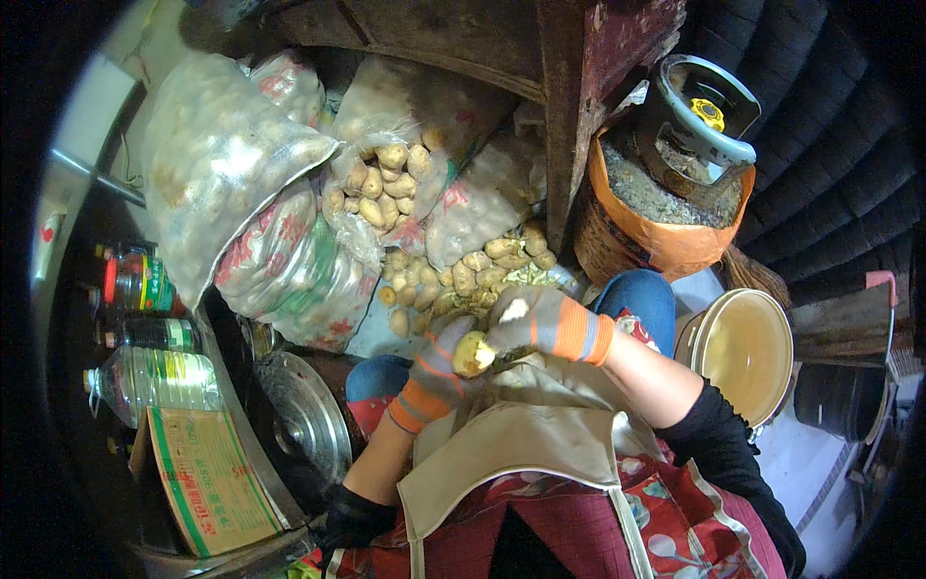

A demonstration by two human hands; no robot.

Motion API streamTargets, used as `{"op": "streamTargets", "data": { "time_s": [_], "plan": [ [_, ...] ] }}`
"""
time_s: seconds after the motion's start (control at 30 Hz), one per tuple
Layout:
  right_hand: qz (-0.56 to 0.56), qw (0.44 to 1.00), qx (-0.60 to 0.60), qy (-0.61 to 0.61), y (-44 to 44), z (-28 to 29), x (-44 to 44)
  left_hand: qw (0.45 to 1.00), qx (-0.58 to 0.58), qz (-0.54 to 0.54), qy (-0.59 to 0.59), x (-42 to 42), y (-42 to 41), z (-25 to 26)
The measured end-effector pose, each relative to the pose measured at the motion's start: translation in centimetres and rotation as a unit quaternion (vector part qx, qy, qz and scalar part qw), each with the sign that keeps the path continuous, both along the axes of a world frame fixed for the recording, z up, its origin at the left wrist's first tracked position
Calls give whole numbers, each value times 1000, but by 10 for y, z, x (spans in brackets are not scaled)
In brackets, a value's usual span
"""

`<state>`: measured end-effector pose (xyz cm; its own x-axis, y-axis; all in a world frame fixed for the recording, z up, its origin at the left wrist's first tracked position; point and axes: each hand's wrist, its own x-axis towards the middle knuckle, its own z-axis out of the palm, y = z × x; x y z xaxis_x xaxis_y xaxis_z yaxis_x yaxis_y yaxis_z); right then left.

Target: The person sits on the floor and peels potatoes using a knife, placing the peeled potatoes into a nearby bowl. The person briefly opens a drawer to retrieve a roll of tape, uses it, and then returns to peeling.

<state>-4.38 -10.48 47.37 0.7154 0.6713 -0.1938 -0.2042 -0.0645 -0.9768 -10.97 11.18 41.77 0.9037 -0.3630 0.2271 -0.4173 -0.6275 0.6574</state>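
Observation:
My left hand (434, 369), in a grey and orange knit work glove, holds a potato (469, 356) above my lap. A pale patch of bare flesh shows on the potato's right side. My right hand (539, 324), gloved alike, has its fingers curled against that side; whether a tool is in them is hidden. A whitish patch shows on the back of this glove. Just beyond my hands, loose potatoes (463, 279) lie heaped on the floor among pale peelings (534, 276). A beige apron (499, 449) covers my lap.
Filled sacks (224, 159) stand ahead, around an open plastic bag of potatoes (387, 184). A wooden post (564, 145) and a gas cylinder (694, 145) stand front right. A bucket of yellowish liquid (749, 358) is at my right. Bottles (163, 376), a cardboard box (213, 478) and a metal lid (311, 420) line my left.

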Motion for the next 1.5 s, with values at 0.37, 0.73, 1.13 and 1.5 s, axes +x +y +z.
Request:
{"op": "streamTargets", "data": {
  "time_s": [0.37, 0.73, 1.13, 1.5],
  "plan": [
    [-51, 996, 67, -11, 1, -22, 5, 985, -116, -13, 130, -2, -5, -17],
    [-65, 950, -100, -290, 14, -29, -15, 938, 311, 69, 133, 14, -29, 38],
    [-4, 993, -98, -60, 10, -35, 2, 956, 293, 20, 16, 3, -13, 30],
    [-61, 998, 2, 13, 11, -60, 12, 892, -311, -3, 329, 0, -10, -36]
  ]
}}
